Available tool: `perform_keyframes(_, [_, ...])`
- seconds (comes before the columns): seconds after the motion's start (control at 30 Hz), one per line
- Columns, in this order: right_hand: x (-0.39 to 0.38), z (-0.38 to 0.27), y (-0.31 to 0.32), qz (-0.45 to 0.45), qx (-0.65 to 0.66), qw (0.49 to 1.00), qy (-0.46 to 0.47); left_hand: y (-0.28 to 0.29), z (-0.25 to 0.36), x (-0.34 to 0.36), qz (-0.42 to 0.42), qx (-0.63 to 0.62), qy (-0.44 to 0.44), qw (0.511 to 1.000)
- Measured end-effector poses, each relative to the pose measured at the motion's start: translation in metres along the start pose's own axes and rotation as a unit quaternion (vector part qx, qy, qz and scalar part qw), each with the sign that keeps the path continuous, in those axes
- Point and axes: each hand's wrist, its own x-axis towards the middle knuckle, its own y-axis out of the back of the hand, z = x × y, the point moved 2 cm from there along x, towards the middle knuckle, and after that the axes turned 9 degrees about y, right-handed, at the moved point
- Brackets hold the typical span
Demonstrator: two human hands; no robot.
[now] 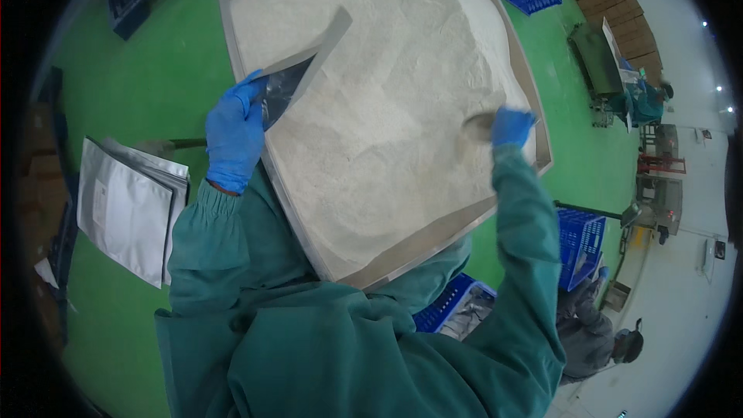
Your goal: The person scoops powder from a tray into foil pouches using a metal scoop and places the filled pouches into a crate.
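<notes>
A large metal tray [288, 200] full of off-white powder [379, 116] lies before me. My left hand [234, 138], in a blue glove, is at the tray's left edge, its fingers closed on the side of a silver foil pouch [282, 91]. The pouch's mouth gapes, and its upper end reaches over the powder. Near the right wall of the tray, my right hand [512, 125], also gloved in blue, is closed around a scoop [478, 121]. Motion blurs the scoop, and its handle is mostly hidden in my fist.
Left of the tray rests a stack of flat silver pouches [128, 213]. Blue crates stand around: one [579, 246] to the right, another [446, 302] below the tray holding silvery items. A person in grey [592, 333] and one in green [646, 102] are at the right.
</notes>
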Motion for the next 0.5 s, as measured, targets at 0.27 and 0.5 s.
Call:
perform_keyframes(0.27, [0.018,-0.035,-0.025,-0.021,0.223,0.968,0.116,-0.04,0.028,0.005,0.069,-0.058,0.02,0.996])
perform_keyframes(0.5, [-0.108,-0.165,-0.075,-0.149,0.495,0.835,0.187,-0.096,0.01,0.014,-0.088,0.05,-0.077,0.992])
